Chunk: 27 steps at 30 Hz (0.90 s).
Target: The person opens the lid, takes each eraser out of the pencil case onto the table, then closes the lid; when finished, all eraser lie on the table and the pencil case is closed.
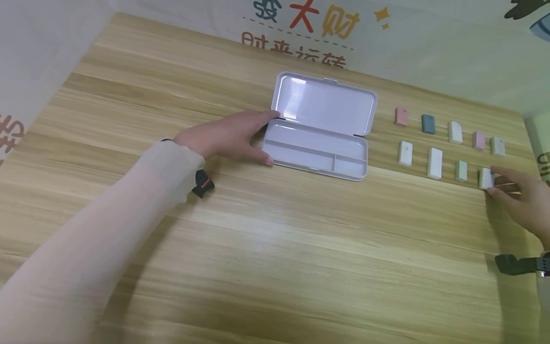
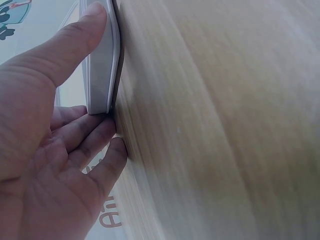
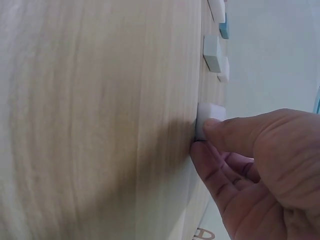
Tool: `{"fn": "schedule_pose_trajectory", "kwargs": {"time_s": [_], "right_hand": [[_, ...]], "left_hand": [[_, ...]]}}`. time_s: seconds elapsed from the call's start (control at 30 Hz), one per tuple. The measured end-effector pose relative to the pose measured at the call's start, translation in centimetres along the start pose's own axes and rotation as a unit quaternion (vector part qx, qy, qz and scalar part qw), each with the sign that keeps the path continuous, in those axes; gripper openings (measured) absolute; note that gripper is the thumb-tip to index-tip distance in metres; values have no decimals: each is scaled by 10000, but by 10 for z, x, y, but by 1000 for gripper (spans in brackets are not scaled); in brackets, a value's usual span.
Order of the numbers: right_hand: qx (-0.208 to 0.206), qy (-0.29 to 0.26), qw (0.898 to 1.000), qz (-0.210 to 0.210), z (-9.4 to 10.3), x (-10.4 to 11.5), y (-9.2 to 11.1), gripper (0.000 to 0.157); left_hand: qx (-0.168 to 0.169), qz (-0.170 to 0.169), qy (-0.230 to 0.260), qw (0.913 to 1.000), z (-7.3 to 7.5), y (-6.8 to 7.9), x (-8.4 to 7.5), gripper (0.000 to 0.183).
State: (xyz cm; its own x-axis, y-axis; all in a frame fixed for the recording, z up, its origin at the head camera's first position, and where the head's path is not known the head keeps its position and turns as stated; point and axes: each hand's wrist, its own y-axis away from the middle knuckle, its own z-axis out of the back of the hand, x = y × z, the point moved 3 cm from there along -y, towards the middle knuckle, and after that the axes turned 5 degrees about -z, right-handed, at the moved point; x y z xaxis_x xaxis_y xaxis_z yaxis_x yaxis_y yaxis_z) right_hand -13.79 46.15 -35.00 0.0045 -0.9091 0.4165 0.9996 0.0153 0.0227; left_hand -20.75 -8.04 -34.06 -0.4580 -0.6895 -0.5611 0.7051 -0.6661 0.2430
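Note:
A white pencil case (image 1: 319,167) lies opened on the table, its lid (image 1: 326,102) laid back and its tray split by thin dividers. My left hand (image 1: 229,136) holds the case's left end, thumb at the front corner and fingers at the back; the left wrist view shows the thumb on the case's side wall (image 2: 101,75). At the far right, my right hand (image 1: 522,196) pinches a white eraser (image 1: 485,178) by its right end. The right wrist view shows that eraser (image 3: 204,112) still against the tabletop, with the thumb pressed to it.
Two rows of erasers stand right of the case, among them a pink one (image 1: 401,116), a blue one (image 1: 428,124), a long white one (image 1: 435,163) and a pale green one (image 1: 461,170). A printed cloth (image 1: 408,62) hangs behind the wooden table (image 1: 275,267).

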Motion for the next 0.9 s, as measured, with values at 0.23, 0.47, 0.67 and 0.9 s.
{"fn": "schedule_pose_trajectory", "kwargs": {"time_s": [0.23, 0.47, 0.67, 0.9], "right_hand": [[185, 174, 9996, -121, 0, -2, -1, 42], [306, 244, 9992, -121, 2, -1, -1, 43], [409, -93, 9989, -204, 5, -4, 0, 47], [-475, -415, 9980, 47, 11, 21, -5, 43]], "left_hand": [[3, 21, 20, 10000, 0, 0, 1, 99], [-3, -35, -5, 10000, -1, -1, 1, 99], [-3, -75, -3, 10000, -1, -1, 2, 102], [-23, -49, 69, 10000, -3, 1, 4, 116]]}}
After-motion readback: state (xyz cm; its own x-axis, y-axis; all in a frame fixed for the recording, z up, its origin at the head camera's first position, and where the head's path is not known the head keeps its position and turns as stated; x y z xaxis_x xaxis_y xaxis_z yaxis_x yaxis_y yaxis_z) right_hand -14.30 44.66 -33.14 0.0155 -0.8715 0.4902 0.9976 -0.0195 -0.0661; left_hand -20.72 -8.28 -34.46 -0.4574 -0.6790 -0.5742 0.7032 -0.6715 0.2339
